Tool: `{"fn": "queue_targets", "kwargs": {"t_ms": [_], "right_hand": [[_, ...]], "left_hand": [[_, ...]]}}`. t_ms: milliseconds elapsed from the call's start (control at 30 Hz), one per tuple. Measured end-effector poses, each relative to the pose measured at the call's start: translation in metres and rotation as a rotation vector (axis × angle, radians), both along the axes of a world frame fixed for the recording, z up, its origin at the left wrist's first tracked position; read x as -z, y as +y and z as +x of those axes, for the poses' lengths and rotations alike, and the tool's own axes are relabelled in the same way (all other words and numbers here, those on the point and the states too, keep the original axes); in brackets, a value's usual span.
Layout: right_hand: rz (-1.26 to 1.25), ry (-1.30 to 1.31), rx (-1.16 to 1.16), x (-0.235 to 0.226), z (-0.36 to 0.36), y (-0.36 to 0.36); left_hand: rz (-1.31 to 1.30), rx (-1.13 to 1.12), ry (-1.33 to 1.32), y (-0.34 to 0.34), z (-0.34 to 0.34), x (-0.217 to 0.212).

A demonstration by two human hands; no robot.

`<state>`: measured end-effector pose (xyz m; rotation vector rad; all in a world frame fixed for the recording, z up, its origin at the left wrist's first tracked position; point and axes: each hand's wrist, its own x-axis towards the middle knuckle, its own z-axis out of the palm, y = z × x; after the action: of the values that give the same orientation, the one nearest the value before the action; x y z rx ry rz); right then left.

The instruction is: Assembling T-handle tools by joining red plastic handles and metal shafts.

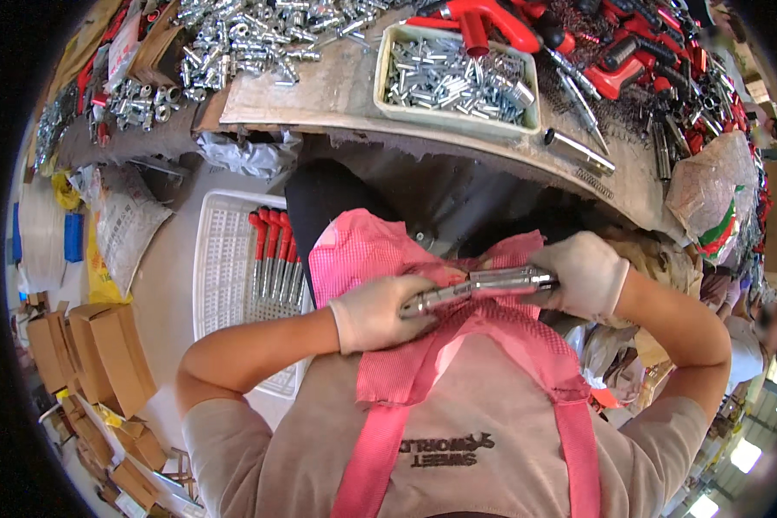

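A silver metal piece [509, 281] lies across the gap between our left hand [382, 312] and our right hand [585, 274], in front of the pink apron [352, 259]. We grip it from both sides: the white-gloved left hand closes around the narrower end, and the right hand, gloved alike, is curled about the thicker end, leaving the middle exposed. The piece is long and shiny, with a slight bend where the slim section meets the wider one; we cannot tell the exact form of its ends, which our grip partly covers. Beyond the hands, we note the tabletop [311, 99], bearing a pale tray [382, 76] of small metal pins [453, 85]. To the left, a white basket [205, 263] holds red-handled tools [274, 235] in a row.
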<state>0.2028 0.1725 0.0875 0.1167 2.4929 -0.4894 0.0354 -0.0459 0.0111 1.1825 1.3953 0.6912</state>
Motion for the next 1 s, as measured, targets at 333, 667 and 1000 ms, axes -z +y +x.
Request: {"fn": "queue_targets", "kwargs": {"t_ms": [333,667,1000], "right_hand": [[-0.160,0.069,0.015,0.009,-0.016,0.024],[-0.330,0.104,0.169,0.014,-0.013,0.040],[-0.403,0.174,0.257,0.024,-0.001,0.051]], "left_hand": [[-0.209,-0.070,-0.861,0.017,-0.019,-0.006],[-0.181,-0.256,-0.681,0.015,-0.020,-0.007],[0.188,-0.221,-0.263,0.014,-0.014,-0.004]]}}
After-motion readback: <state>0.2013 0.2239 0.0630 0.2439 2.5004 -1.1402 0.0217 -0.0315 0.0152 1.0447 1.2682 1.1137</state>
